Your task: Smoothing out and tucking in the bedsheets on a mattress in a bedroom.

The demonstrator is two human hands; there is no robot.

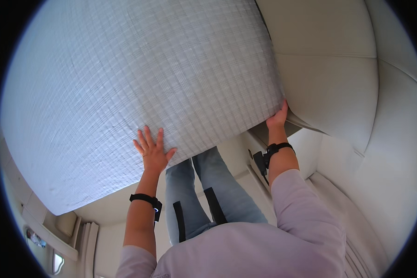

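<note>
A mattress covered by a pale, checked bedsheet (180, 69) fills the upper left of the view. My left hand (154, 154) lies flat on the sheet near the mattress's front edge, palm down, fingers spread, holding nothing. At the right front corner, my right hand (278, 116) is pressed against the mattress edge, close to a beige padded headboard (326, 93). Most of its fingers are hidden at that corner, so whether they grip the sheet is unclear. Black strapped devices (146, 198) sit on both wrists.
Beside my right forearm, a gap runs under the headboard's lower edge (309, 127). Folded pale fabric (347, 208) hangs or lies at lower right. A light cabinet with an open shelf (52, 239) stands at far lower left. My jeans-clad legs (226, 187) stand against the bedside.
</note>
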